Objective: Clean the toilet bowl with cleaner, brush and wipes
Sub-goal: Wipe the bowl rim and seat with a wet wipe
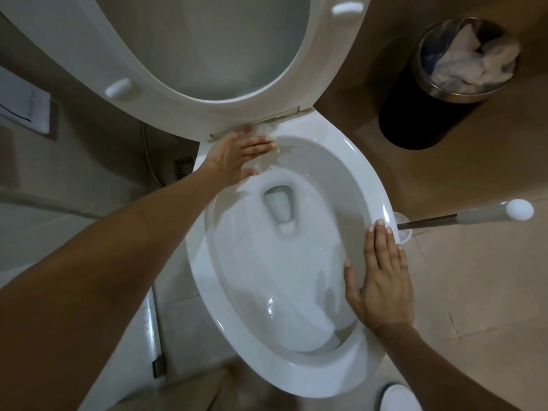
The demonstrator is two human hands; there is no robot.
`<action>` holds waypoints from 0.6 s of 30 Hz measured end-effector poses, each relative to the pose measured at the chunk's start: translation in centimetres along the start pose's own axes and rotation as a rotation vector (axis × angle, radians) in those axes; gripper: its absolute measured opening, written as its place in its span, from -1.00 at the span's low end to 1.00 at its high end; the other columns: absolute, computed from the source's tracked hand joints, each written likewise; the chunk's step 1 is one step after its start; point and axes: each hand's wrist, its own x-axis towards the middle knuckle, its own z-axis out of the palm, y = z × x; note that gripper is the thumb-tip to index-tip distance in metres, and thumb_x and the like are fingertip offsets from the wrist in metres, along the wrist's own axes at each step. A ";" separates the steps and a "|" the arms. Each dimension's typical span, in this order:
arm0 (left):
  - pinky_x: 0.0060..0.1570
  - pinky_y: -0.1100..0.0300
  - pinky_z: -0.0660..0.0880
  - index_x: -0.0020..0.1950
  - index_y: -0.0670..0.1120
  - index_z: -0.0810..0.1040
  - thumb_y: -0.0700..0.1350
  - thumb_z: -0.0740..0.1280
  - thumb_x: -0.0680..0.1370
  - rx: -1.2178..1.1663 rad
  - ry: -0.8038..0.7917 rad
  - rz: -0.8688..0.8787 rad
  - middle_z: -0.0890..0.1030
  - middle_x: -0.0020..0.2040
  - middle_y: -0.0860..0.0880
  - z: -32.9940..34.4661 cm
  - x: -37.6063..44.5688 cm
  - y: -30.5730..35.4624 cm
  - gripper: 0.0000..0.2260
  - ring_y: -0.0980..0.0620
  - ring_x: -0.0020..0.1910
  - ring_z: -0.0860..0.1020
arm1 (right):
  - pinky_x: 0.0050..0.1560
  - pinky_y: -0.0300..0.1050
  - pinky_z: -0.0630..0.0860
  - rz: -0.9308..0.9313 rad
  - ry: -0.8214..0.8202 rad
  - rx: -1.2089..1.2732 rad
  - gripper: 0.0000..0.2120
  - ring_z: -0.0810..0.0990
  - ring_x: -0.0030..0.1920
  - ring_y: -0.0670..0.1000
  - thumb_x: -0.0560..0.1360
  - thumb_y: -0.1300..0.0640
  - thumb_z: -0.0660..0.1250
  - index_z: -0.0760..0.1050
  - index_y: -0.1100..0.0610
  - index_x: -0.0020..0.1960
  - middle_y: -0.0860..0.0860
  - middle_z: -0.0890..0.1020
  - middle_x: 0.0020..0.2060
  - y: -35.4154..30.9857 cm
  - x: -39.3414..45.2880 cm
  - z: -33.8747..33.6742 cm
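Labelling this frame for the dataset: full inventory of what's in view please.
white ceramic toilet bowl: 1, white, centre
white plastic toilet seat: 1, white, raised behind the bowl
thin white wipe: 1, white, back rim, under the left hand
toilet brush with white handle: 1, white and metal, floor right of the bowl
round black bin with metal rim: 1, upper right, white crumpled paper inside
floor drain grate: 1, grey, left of the bowl
left hand: flat, presses the wipe
right hand: flat on the right rim
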 end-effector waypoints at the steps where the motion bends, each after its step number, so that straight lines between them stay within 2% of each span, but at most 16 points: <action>1: 0.49 0.02 -0.23 0.43 -0.06 -0.50 0.18 -0.29 0.62 0.013 0.012 0.020 -0.45 0.46 0.08 -0.6 0.7 -0.1 -0.45 0.10 0.48 -0.36 | 0.51 -0.06 -0.03 0.001 0.002 0.001 -0.30 0.06 0.54 0.06 0.54 -0.16 -0.04 0.03 0.21 0.55 0.10 0.06 0.54 0.0 0.0 0.0; 7: 0.47 0.01 -0.27 0.47 -0.11 -0.45 0.18 -0.28 0.62 0.004 -0.053 -0.017 -0.48 0.42 -0.01 1.3 -1.9 0.6 -0.42 0.04 0.48 -0.36 | 0.51 -0.03 0.02 -0.004 0.009 -0.008 -0.30 0.06 0.54 0.06 0.54 -0.15 -0.02 0.03 0.22 0.55 0.11 0.05 0.54 0.0 0.0 0.0; 11: 0.49 0.03 -0.24 0.51 -0.14 -0.36 0.20 -0.30 0.60 -0.144 -0.098 -0.062 -0.32 0.53 -0.08 2.6 -5.9 1.4 -0.39 -0.02 0.50 -0.31 | 0.51 -0.04 0.00 -0.011 0.016 -0.007 -0.31 0.06 0.54 0.07 0.53 -0.13 0.00 0.07 0.24 0.54 0.12 0.06 0.54 0.0 0.0 -0.1; 15: 0.49 0.10 -0.19 0.55 -0.12 -0.20 0.15 -0.23 0.63 -0.322 -0.230 0.062 -0.18 0.56 -0.06 2.2 -8.1 0.9 -0.44 0.04 0.52 -0.23 | 0.51 -0.12 -0.12 -0.014 0.022 0.015 -0.30 0.06 0.53 0.07 0.54 -0.15 -0.02 0.07 0.24 0.54 0.11 0.05 0.54 0.0 0.1 -0.3; 18: 0.50 0.04 -0.18 0.55 -0.05 -0.18 0.10 -0.19 0.65 -0.227 -0.268 0.190 -0.19 0.56 -0.04 1.3 -8.4 -0.7 -0.50 0.02 0.53 -0.24 | 0.52 -0.10 -0.09 -0.018 0.024 0.015 -0.30 0.05 0.54 0.07 0.54 -0.16 -0.02 0.06 0.24 0.55 0.11 0.04 0.54 -0.1 0.0 -0.2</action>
